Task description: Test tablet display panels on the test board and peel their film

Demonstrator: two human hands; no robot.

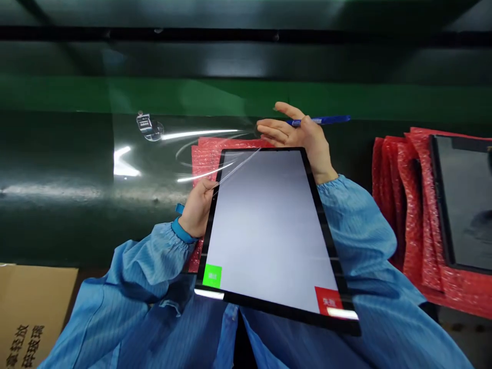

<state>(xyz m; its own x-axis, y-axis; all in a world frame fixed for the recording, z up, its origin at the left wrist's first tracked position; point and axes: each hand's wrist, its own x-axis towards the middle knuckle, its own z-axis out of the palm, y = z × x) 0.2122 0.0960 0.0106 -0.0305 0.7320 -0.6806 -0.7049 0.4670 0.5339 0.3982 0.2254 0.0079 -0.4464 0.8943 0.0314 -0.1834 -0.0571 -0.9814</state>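
Note:
A tablet (265, 220) is tilted up before me, its screen lit pale grey, with a green box at the lower left corner and a red one at the lower right. My left hand (198, 207) grips its left edge, thumb on the front. Clear plastic film (154, 159) is lifted off the upper left part of the screen and spreads out to the left. Beyond the tablet's top edge is my right hand (298, 134), with a blue pen (332, 120) tucked in it. Its fingertips are close to the film; whether they pinch it I cannot tell.
Red bubble-wrap bags (203, 154) lie under the tablet. At the right, another tablet (467, 205) rests on a pile of red bubble-wrap bags (415, 220). A cardboard box (34, 307) stands at the lower left. A green work surface (57, 154) stretches across.

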